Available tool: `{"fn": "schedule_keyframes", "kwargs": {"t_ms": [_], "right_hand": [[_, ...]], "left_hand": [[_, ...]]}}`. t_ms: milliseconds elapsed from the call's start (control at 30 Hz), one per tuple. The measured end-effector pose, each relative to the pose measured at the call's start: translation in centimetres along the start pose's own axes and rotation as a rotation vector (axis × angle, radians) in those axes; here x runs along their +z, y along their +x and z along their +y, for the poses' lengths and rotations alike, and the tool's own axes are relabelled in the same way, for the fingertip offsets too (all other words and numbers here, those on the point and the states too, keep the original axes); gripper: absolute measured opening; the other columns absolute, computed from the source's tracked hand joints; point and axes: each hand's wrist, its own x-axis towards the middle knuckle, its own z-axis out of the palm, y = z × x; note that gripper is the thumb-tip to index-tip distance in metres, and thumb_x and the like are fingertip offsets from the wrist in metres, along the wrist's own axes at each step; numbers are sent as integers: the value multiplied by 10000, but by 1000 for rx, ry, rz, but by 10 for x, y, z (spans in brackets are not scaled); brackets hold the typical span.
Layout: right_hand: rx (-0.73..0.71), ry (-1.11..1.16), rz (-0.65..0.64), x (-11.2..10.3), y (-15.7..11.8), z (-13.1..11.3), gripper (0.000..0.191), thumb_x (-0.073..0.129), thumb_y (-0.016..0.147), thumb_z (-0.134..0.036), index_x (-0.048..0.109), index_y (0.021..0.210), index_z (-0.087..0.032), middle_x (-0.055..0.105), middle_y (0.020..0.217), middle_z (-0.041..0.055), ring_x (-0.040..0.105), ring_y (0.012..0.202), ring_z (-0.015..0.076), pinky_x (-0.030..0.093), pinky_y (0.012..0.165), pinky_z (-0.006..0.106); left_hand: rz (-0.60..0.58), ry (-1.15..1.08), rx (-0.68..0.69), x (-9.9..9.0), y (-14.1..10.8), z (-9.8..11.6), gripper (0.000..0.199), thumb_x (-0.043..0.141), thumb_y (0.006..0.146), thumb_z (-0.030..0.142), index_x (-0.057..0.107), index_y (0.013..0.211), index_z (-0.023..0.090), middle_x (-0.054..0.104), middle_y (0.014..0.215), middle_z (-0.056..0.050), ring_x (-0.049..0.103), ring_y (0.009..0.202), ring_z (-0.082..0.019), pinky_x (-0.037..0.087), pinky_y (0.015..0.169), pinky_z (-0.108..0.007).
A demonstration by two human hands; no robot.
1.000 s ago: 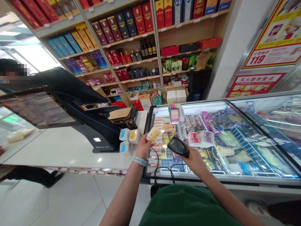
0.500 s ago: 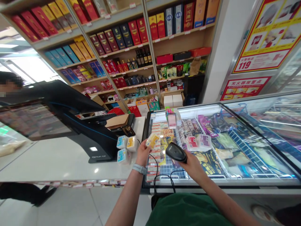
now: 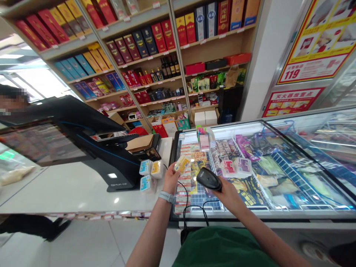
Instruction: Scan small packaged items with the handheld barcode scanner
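Note:
My left hand (image 3: 171,178), with a grey watch at the wrist, grips a small clear plastic tub with a yellow label (image 3: 183,164) over the left end of the glass-topped freezer (image 3: 222,130). A black barcode scanner (image 3: 208,178) is in my right hand (image 3: 226,193), its head pointing toward the yellow-labelled tub, a short gap between them. Left of my left hand, several similar tubs (image 3: 146,183) with blue and yellow labels sit on the white counter. Two more tubs, one red-labelled (image 3: 228,167) and one purple-labelled (image 3: 243,167), lie on the freezer glass to the right.
A black checkout terminal (image 3: 119,170) stands on the counter (image 3: 69,193) at left, a person partly hidden behind it. Behind it sits an open cardboard box (image 3: 141,144). The scanner's black cable (image 3: 185,207) loops across the freezer's front. Stocked shelves (image 3: 150,57) line the back.
Both hands keep hold of the tub and the scanner in nearly the same place. The whole view has shifted very slightly; nothing else has visibly moved.

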Motion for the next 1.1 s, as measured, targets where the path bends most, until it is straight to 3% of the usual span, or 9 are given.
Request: {"fn": "schedule_keyframes", "kwargs": {"t_ms": [400, 1100], "right_hand": [[-27, 39, -26, 2, 3, 3, 315, 544, 763, -226, 583, 1069, -163, 702, 988, 109, 656, 907, 278, 481, 776, 364], [-15, 80, -6, 3, 4, 7, 317, 562, 755, -219, 581, 1068, -176, 701, 958, 86, 654, 903, 250, 474, 763, 327]], "left_hand": [[15, -19, 9, -3, 4, -5, 543, 711, 617, 176, 554, 1136, 148, 698, 986, -84, 654, 854, -177, 499, 755, -285], [-5, 90, 41, -10, 15, -17, 584, 679, 623, 207, 542, 1189, 162, 699, 949, -74, 648, 772, -159, 491, 658, -249]]}}
